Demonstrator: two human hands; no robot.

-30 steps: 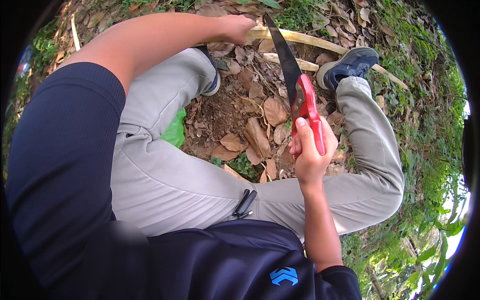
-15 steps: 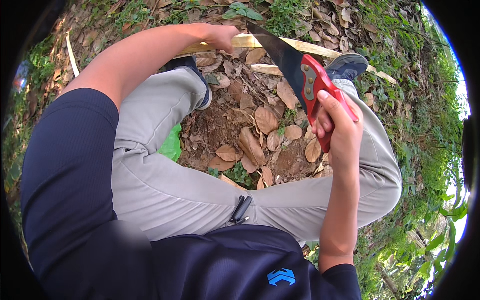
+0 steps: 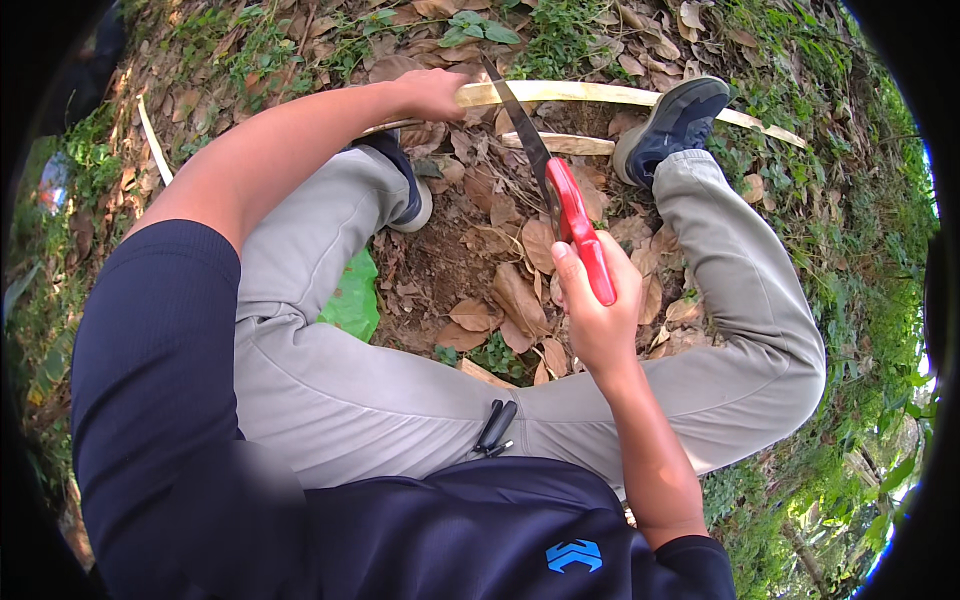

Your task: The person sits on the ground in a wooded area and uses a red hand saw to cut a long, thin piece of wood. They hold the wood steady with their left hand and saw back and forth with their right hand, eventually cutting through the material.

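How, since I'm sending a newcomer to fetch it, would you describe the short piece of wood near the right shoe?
Start at the right shoe on the leafy ground. Just left of it lies the short piece of wood, pale and partly hidden behind the saw blade. It is much shorter than the long strip beyond it, which the left hand holds.

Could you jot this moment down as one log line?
left grip: holds pale strip | right grip: holds red-handled saw | blade: crosses pale strip in view, contact unclear

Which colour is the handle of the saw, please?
The saw handle is red; it shows best in the head view.
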